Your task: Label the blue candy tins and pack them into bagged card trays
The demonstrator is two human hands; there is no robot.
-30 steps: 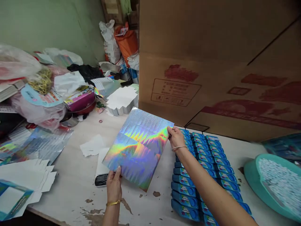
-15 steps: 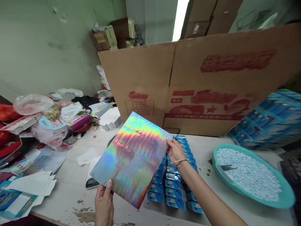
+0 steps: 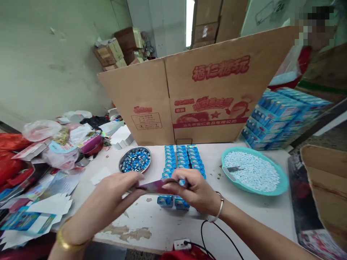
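Note:
Pinched between both my hands is a shiny holographic sheet (image 3: 154,186), now seen almost edge-on, so most of its face is hidden. My left hand (image 3: 114,195) grips its left end with thumb and fingers. At the other end, my right hand (image 3: 195,189) has its fingers curled round the sheet. Below and beyond them, small blue boxes (image 3: 165,200) stand in several rows on the table, partly covered by my hands. A round metal bowl (image 3: 120,161) of small blue and silver pieces sits just past my left hand.
To the right is a teal basin (image 3: 284,184) of small white pieces with a metal tool in it. A large cardboard sheet (image 3: 149,86) stands behind, near stacked blue packs (image 3: 271,112). Bags and papers (image 3: 61,157) clutter the left. A black cable (image 3: 230,240) hangs in front. Another person is at upper right.
The holographic sheet has turned from showing its broad face to nearly edge-on. My hands have come to about the same height, and the metal bowl is now uncovered.

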